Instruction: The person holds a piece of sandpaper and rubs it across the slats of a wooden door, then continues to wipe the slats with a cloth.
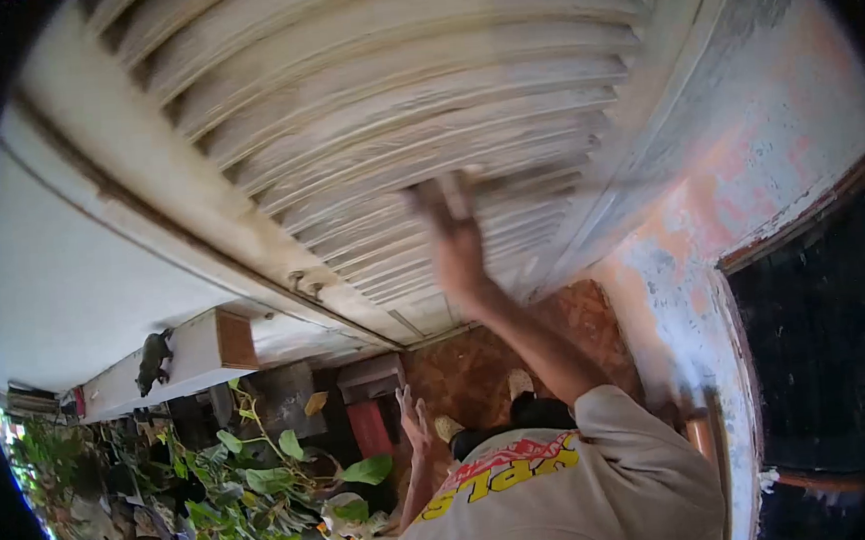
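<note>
- At centre, one blurred object [461, 194], pale-edged, in front of the slats; kind and contact with the slats not distinguishable.
- Around this object, the right hand [456, 243], closed in a grip, arm raised; outline smeared by motion.
- Behind both, one louvred panel [419, 80], pale and worn, with more than ten slats; exact count hidden by blur.
- Lower, well apart from the right hand, the left hand [415, 422], fingers extended and loosely spread.
- Near the left hand, one box-like piece [370, 430] with a red face, contents hidden.
- Below the panel, reddish-brown floor [469, 360] and two patterned shoes [450, 428].
- At left, one white ledge [183, 360] bearing one dark animal figure [154, 362]; beneath, leafy greenery [267, 482], stems not countable.
- At right, one wall [756, 157] with flaking paint, beside one dark window [817, 313].
- At bottom, one pale shirt [558, 492] with yellow and red lettering.
</note>
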Demonstrator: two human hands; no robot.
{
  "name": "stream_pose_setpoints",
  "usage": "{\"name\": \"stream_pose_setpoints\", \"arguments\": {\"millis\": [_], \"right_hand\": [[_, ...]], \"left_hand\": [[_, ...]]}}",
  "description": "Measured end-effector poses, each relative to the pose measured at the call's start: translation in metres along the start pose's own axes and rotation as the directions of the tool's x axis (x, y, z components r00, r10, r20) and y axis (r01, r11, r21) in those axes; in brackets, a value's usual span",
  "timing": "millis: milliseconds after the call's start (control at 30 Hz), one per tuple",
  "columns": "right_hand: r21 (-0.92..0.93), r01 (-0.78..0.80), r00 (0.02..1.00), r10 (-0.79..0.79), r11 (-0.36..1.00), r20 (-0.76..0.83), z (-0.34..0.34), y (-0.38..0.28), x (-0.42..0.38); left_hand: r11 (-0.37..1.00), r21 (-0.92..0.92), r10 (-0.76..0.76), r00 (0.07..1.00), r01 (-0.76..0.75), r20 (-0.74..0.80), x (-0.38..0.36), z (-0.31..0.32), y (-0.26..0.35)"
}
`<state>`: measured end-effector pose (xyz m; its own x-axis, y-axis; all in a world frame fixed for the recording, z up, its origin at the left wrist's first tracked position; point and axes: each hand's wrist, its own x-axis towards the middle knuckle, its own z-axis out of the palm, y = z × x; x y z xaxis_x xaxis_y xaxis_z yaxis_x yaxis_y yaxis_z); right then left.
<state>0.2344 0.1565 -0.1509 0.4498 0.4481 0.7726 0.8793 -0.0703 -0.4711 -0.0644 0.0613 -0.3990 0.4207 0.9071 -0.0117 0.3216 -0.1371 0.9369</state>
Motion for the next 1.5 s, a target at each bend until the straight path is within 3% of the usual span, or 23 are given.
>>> {"name": "stream_pose_setpoints", "arguments": {"millis": [33,67,133,167,200,233,267,400,467,533,667,767,867,967,1000,1067,1100,1133,1167,1267,1400,1467,1500], "right_hand": [[-0.107,0.197,0.978,-0.188,0.975,0.091,0.0,0.001,0.003],[-0.103,0.185,0.98,-0.176,0.977,0.095,-0.007,0.015,0.006],[0.173,0.009,0.989,-0.035,0.985,0.144,-0.027,0.049,0.011],[0.402,-0.415,0.909,0.353,0.816,0.222,-0.06,0.066,0.02],[0.14,-0.347,0.938,0.339,0.927,0.075,-0.081,0.083,0.029],[-0.302,-0.058,0.975,-0.011,0.951,-0.222,-0.094,0.118,0.035],[-0.28,0.025,0.994,-0.052,0.96,-0.092,-0.131,0.125,0.048],[-0.251,-0.142,0.971,0.086,0.957,-0.222,-0.082,0.107,0.038],[-0.007,-0.038,0.996,0.037,0.999,-0.087,-0.06,0.064,0.029],[-0.028,0.148,0.987,-0.146,0.989,0.066,-0.049,0.043,0.024],[0.118,-0.114,0.993,0.108,0.986,0.054,-0.066,0.103,0.015],[-0.211,0.013,0.978,-0.056,0.977,-0.2,-0.115,0.131,0.031],[-0.158,-0.139,0.968,0.1,0.978,-0.232,-0.09,0.09,0.033],[0.138,0.032,0.998,-0.023,0.99,-0.066,-0.026,0.025,0.02],[0.06,0.164,0.974,-0.171,0.985,0.146,-0.032,0.023,0.023],[0.24,-0.172,0.958,0.106,0.956,0.265,-0.03,0.049,0.019],[0.431,-0.559,0.829,0.483,0.709,0.282,-0.051,0.058,0.025],[0.406,-0.51,0.86,0.447,0.758,0.246,-0.081,0.069,0.038],[-0.099,-0.04,0.991,0.027,0.994,-0.134,-0.088,0.091,0.04],[-0.321,-0.153,0.943,0.041,0.935,-0.331,-0.066,0.072,0.04],[-0.163,0.131,0.989,-0.116,0.978,0.095,-0.02,0.021,0.02],[0.271,-0.288,0.955,0.255,0.918,0.151,-0.023,0.039,0.019],[0.053,-0.161,0.986,0.158,0.986,0.057,-0.039,0.055,0.02]], "left_hand": [[0.984,-0.073,-0.162,0.987,0.162,0.012,0.001,0.015,0.04],[0.983,-0.062,-0.171,0.985,0.171,0.015,0.002,0.026,0.041],[0.998,-0.011,-0.064,0.998,0.064,0.027,0.006,0.045,0.037],[0.999,-0.027,-0.043,0.999,0.043,0.014,0.006,0.052,0.039],[0.998,-0.023,-0.053,0.999,0.053,0.003,0.004,0.059,0.046],[0.997,-0.041,-0.071,0.996,0.07,-0.045,0.002,0.064,0.059],[0.995,-0.052,-0.093,0.992,0.089,-0.091,-0.005,0.065,0.067],[0.989,-0.033,-0.145,0.967,0.142,-0.211,-0.031,0.077,0.063],[0.995,0.064,-0.07,0.983,0.082,-0.171,-0.039,0.083,0.074],[0.994,0.036,-0.093,0.986,0.099,-0.142,-0.043,0.088,0.062],[0.998,0.016,-0.061,0.99,0.063,-0.127,-0.033,0.091,0.05],[0.996,0.094,0.005,0.993,0.006,-0.116,-0.025,0.079,0.051],[0.996,0.039,-0.069,0.982,0.077,-0.174,-0.024,0.068,0.062],[0.998,0.039,-0.047,0.986,0.054,-0.163,-0.028,0.058,0.05],[0.998,0.038,-0.05,0.986,0.056,-0.157,-0.03,0.056,0.051],[0.996,-0.005,-0.086,0.989,0.086,-0.121,-0.026,0.052,0.056],[0.997,-0.009,-0.083,0.989,0.083,-0.126,-0.023,0.048,0.052],[0.998,0.032,-0.055,0.992,0.059,-0.115,-0.024,0.041,0.044],[0.997,0.074,-0.029,0.994,0.037,-0.105,-0.027,0.034,0.039],[0.992,-0.057,-0.123,0.982,0.116,-0.143,-0.033,0.023,0.052],[0.996,-0.045,-0.081,0.991,0.076,-0.106,-0.03,0.017,0.03],[0.988,-0.126,-0.094,0.995,0.091,-0.021,-0.028,0.017,0.023],[0.987,-0.132,-0.094,0.995,0.09,-0.025,-0.026,0.011,0.023]]}}
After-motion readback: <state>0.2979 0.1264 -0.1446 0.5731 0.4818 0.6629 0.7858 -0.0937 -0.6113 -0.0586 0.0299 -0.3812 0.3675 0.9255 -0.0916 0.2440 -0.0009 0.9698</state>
